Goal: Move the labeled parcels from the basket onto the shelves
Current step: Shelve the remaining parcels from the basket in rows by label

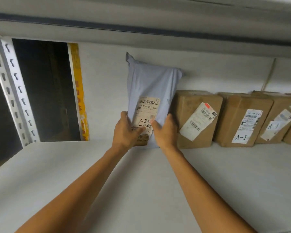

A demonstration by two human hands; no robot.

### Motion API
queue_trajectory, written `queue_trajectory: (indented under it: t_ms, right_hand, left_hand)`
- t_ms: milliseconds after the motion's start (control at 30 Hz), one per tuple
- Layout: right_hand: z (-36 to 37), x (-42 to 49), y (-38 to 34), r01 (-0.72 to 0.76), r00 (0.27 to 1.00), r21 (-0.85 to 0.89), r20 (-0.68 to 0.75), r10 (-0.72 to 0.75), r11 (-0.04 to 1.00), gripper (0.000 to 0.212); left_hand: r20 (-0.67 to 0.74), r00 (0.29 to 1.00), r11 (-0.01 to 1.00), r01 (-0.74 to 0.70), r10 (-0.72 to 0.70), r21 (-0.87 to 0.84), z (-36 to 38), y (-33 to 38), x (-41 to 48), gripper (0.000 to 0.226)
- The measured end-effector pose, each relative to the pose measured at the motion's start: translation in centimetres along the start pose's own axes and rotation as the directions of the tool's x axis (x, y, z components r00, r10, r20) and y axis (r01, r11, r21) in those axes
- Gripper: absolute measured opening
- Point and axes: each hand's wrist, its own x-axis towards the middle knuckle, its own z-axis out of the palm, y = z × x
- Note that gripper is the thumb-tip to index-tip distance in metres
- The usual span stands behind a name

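Observation:
A grey plastic mailer parcel with a barcode label and handwritten numbers stands upright against the back wall of the white shelf. My left hand grips its lower left edge, thumb on the label. My right hand grips its lower right edge, thumb on the front. The parcel's bottom rests at shelf level, touching the cardboard box to its right. The basket is out of view.
Several brown cardboard boxes with labels, some marked A-1, stand in a row along the back right. A perforated white upright and a dark opening with yellow tape lie at the left. An upper shelf edge runs overhead.

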Motion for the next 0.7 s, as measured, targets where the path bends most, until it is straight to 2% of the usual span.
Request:
queue_trajectory:
  t_ms: [200, 367, 533, 700]
  right_hand:
    - [0.6, -0.8, 0.3, -0.022, 0.999, 0.018, -0.026, 0.022, 1.000, 0.034]
    - [-2.1, -0.1, -0.1, -0.235, 0.954, 0.076, 0.208, 0.215, 0.969, 0.035]
    - [-5.5, -1.4, -0.9, -0.160, 0.950, 0.087, 0.284, 0.129, 0.983, 0.038]
    - [-9.9, -4.0, -1.4, -0.122, 0.903, -0.011, 0.414, 0.115, 0.993, 0.052]
  left_hand:
    - [0.031, 1.000, 0.999, -0.001, 0.003, -0.040, 0.1, -1.3, 0.4, 0.051]
    - [0.139, 0.989, 0.989, 0.066, -0.047, -0.134, -1.5, -0.7, -0.6, 0.055]
    - [0.204, 0.976, 0.982, 0.104, -0.072, -0.155, -3.7, 0.6, -3.7, 0.068]
    - [0.193, 0.978, 0.990, 0.097, -0.076, -0.100, -3.8, 4.3, -7.7, 0.060]
